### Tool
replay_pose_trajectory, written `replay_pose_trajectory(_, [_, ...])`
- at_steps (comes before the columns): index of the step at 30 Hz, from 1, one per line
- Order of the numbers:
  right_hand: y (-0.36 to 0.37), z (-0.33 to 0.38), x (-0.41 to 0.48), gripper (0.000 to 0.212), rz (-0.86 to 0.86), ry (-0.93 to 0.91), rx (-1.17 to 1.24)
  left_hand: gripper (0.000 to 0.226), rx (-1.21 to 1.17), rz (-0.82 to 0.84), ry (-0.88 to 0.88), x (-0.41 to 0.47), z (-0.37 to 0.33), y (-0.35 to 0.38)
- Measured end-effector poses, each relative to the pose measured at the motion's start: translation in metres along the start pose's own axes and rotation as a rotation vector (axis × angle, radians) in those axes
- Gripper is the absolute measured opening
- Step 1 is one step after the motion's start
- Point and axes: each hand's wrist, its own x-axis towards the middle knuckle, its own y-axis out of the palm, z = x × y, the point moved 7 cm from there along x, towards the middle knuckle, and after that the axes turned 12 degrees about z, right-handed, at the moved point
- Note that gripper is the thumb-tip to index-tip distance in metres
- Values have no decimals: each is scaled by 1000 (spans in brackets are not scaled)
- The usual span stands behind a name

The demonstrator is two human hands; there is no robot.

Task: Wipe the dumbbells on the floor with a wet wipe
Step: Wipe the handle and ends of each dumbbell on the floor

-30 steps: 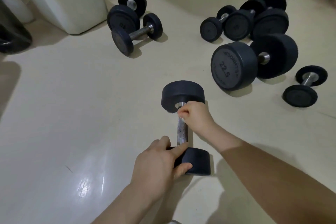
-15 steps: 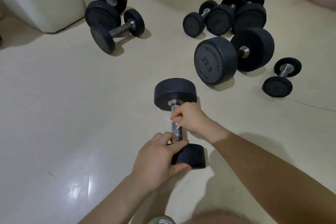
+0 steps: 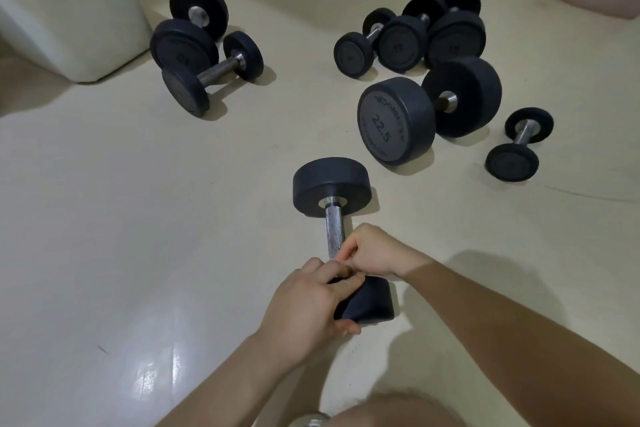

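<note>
A person's left hand [image 3: 308,302] grips a dumbbell [image 3: 332,184] by its near head on the floor [image 3: 138,218]; the right hand [image 3: 375,250], just beyond those fingers, pinches the handle [image 3: 334,229].

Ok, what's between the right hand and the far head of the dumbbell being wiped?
Just the bare knurled handle, seen in the head view: the right hand holds its near end, and the far head sits beyond.

Both bare forearms reach forward. The left hand [image 3: 308,302] grips the near end of the dumbbell [image 3: 334,225]. The right hand [image 3: 374,250] curls round its bar, just beside the left.
</note>
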Motion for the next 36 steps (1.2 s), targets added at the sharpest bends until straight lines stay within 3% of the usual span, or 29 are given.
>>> replay_pose_trajectory(3, [3, -5, -12, 8, 96, -50, 571, 70, 97, 33, -5, 1, -4, -2])
replay_pose_trajectory(5, [-9, -13, -23, 21, -36, -69, 860, 60, 273, 56, -38, 5, -5, -2])
replay_pose_trajectory(7, [-15, -23, -37, 38, -166, -85, 941, 50, 360, 102, -42, 8, -8, -7])
replay_pose_trajectory(10, [-8, -32, -65, 31, -245, -38, 613, 42, 419, 204, -62, 10, -8, -12])
replay_pose_trajectory(12, [5, -38, -80, 21, -178, 44, 389, 43, 462, 255, -98, 10, -2, -13])
replay_pose_trajectory(16, [45, -33, -86, 67, 59, 111, 43, 49, 478, 284, -109, -8, 17, -15])
replay_pose_trajectory(18, [55, -27, -78, 79, -60, 130, -116, 54, 421, 295, -134, -22, 35, -17])
replay_pose_trajectory(21, [62, -6, -68, 63, -255, 44, -167, 53, 307, 312, -126, -41, 63, -16])
replay_pose_trajectory(27, [84, 70, -46, 55, -346, 58, -491, 54, 125, 345, -113, -76, 131, -14])
replay_pose_trajectory(29, [99, 99, -37, 58, -358, 18, -481, 49, 63, 395, -151, -86, 165, -18])
replay_pose_trajectory(32, [110, 147, -21, 57, -298, -195, 18, 46, 86, 462, -247, -86, 215, -56])
replay_pose_trajectory(34, [108, 181, -2, 38, -217, -283, 223, 37, 98, 508, -264, -82, 222, -91])
replay_pose_trajectory(36, [96, 209, 14, 18, -231, -276, 146, 23, 50, 618, -209, -81, 207, -101])
